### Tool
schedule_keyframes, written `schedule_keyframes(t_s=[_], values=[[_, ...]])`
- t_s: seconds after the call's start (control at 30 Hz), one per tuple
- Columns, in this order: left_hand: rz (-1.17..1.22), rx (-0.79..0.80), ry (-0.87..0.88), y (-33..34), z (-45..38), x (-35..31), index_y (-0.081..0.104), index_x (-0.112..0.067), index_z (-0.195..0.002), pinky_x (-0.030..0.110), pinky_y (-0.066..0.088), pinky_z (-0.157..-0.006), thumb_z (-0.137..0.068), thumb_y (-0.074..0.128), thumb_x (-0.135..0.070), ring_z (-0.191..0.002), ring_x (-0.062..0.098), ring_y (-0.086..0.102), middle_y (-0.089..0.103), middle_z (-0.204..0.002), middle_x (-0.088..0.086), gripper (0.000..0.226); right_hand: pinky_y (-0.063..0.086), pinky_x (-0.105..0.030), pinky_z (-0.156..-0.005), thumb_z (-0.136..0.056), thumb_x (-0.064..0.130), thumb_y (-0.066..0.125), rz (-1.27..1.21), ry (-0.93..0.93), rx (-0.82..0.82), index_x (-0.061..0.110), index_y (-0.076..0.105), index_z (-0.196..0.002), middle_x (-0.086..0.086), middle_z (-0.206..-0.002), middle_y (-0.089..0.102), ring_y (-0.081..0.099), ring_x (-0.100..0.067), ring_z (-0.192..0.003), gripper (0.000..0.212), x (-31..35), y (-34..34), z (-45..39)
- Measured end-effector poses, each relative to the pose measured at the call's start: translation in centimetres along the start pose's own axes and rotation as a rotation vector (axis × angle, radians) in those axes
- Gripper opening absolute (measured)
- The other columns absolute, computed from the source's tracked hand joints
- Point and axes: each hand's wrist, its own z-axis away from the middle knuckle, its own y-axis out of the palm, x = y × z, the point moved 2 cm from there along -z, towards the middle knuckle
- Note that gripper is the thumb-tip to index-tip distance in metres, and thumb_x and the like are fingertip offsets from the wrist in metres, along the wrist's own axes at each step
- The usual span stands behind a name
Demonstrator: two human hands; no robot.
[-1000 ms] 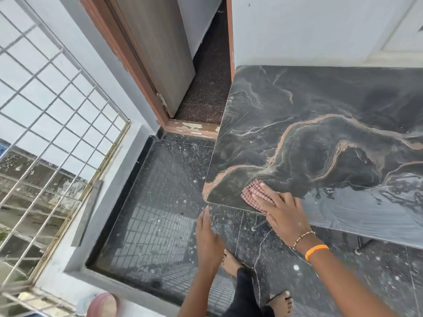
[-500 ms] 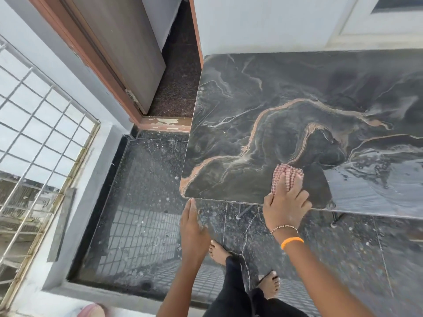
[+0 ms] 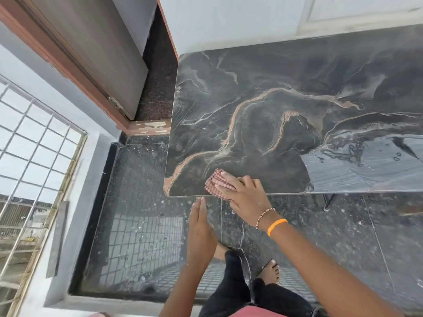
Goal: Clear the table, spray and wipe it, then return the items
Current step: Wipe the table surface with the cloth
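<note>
Standing barefoot on the dark speckled floor (image 3: 142, 202), the person has both arms reaching forward. The left hand (image 3: 200, 227) is held flat with straight fingers together, gripping nothing, its fingertips just below the table's near edge and just to the left of the other hand. The right hand (image 3: 243, 197), with a beaded bracelet (image 3: 263, 217) and an orange band (image 3: 276, 226) at the wrist, presses down with spread fingers on a pink checked cloth (image 3: 216, 181); the fingers lie over the cloth rather than curl round it. The cloth sits under that palm at the near left corner of the dark marbled table (image 3: 286, 99), its lower end hanging slightly over the edge. To the right of the pressing hand the tabletop carries a wet, streaked sheen with small droplets. Beyond the cloth the surface runs to a pale wall (image 3: 229, 21). Up and to the left of the hands a brown door (image 3: 91, 46) stands ajar, and far left is a window grille (image 3: 34, 145).
</note>
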Motion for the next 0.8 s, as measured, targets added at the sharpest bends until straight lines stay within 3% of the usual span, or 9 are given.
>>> schedule_keyframes(t_s=[0.13, 0.3, 0.4, 0.53, 0.63, 0.73, 0.8], values=[[-0.213, 0.082, 0.219, 2.1, -0.5, -1.9, 0.01, -0.011, -0.149, 0.036, 0.009, -0.12, -0.082, 0.037, 0.015, -0.145, 0.017, -0.01, 0.005, -0.158, 0.004, 0.076, 0.036, -0.04, -0.082, -0.087, 0.027, 0.052, 0.041, 0.346, -0.081, 0.039, 0.047, -0.132, 0.005, -0.152, 0.031, 0.046, -0.03, -0.102, 0.047, -8.2, -1.4, 4.5], [-0.326, 0.211, 0.302, 4.8, -0.3, -3.5, -0.009, -0.021, -0.148, 0.037, -0.006, -0.119, -0.084, 0.041, -0.002, -0.136, 0.013, -0.031, -0.016, -0.154, -0.009, 0.084, 0.034, -0.048, -0.09, -0.089, 0.023, 0.051, 0.027, 0.796, -0.146, 0.031, 0.046, -0.135, -0.004, -0.152, 0.029, 0.04, -0.037, -0.106, 0.047, -16.8, -3.0, 10.0], [-0.397, 0.224, 0.287, 5.4, -0.3, -3.3, -0.015, -0.02, -0.146, 0.036, -0.012, -0.115, -0.084, 0.044, -0.01, -0.134, 0.014, -0.035, -0.023, -0.152, -0.009, 0.086, 0.031, -0.05, -0.095, -0.091, 0.023, 0.05, -0.015, 1.006, -0.189, 0.026, 0.043, -0.138, -0.008, -0.153, 0.025, 0.036, -0.04, -0.115, 0.048, -17.8, -3.3, 11.2], [-0.461, 0.231, 0.273, 5.7, -0.3, -3.2, -0.026, -0.021, -0.142, 0.036, -0.014, -0.114, -0.09, 0.044, -0.021, -0.133, 0.017, -0.037, -0.027, -0.152, -0.006, 0.086, 0.03, -0.05, -0.097, -0.089, 0.023, 0.051, -0.148, 1.229, -0.226, 0.019, 0.036, -0.141, -0.015, -0.154, 0.016, 0.028, -0.042, -0.126, 0.055, -13.5, -3.0, 8.9], [-0.462, 0.234, 0.263, 5.8, -0.4, -3.4, -0.029, -0.023, -0.138, 0.035, -0.015, -0.113, -0.091, 0.046, -0.023, -0.131, 0.015, -0.039, -0.028, -0.15, -0.008, 0.089, 0.033, -0.046, -0.093, -0.087, 0.026, 0.051, -0.116, 1.043, -0.188, 0.021, 0.03, -0.142, -0.017, -0.153, 0.016, 0.033, -0.037, -0.119, 0.059, -8.3, -2.0, 5.4], [-0.436, 0.217, 0.237, 5.7, -0.3, -3.6, -0.026, -0.024, -0.139, 0.034, -0.016, -0.113, -0.088, 0.046, -0.017, -0.133, 0.013, -0.037, -0.024, -0.151, -0.009, 0.088, 0.033, -0.046, -0.089, -0.085, 0.021, 0.052, -0.093, 0.615, -0.148, 0.033, 0.014, -0.145, -0.018, -0.154, 0.014, 0.036, -0.036, -0.114, 0.072, -3.8, -0.5, 2.0], [-0.451, 0.201, 0.227, 5.9, -0.1, -4.2, -0.017, -0.021, -0.144, 0.033, -0.017, -0.113, -0.088, 0.045, -0.018, -0.139, 0.015, -0.028, -0.018, -0.155, -0.006, 0.084, 0.032, -0.048, -0.092, -0.084, 0.018, 0.052, -0.091, 0.365, -0.09, 0.037, 0.015, -0.144, -0.017, -0.155, 0.015, 0.037, -0.036, -0.114, 0.074, -2.8, 0.0, 0.6]])
